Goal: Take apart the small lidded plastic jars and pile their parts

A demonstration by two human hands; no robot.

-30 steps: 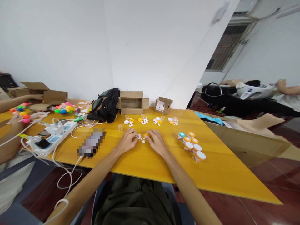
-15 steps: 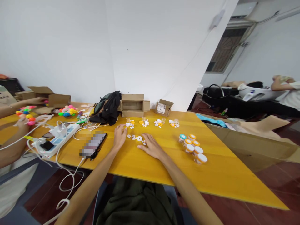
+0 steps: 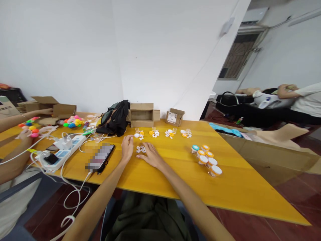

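Note:
Several small white discs with holes lie on the yellow tabletop between my two hands. My right hand rests low over the right side of them, fingers stretched out and partly covering the pieces. On the other side, my left hand stands on the table edgewise, its fingers extended and a small gap apart from the discs. Neither hand grips anything that shows. Just beyond are groups of small white and orange parts, each with a clear cup.
Clear jars with orange, white and teal lids stand to the right. At left lie a phone, a power strip and cables. A black bag and open cardboard boxes line the wall. A co-worker's hand holds colourful balls.
My right hand has slid left, drawing the white pieces closer together and nearer my left hand. The left hand has hardly moved.

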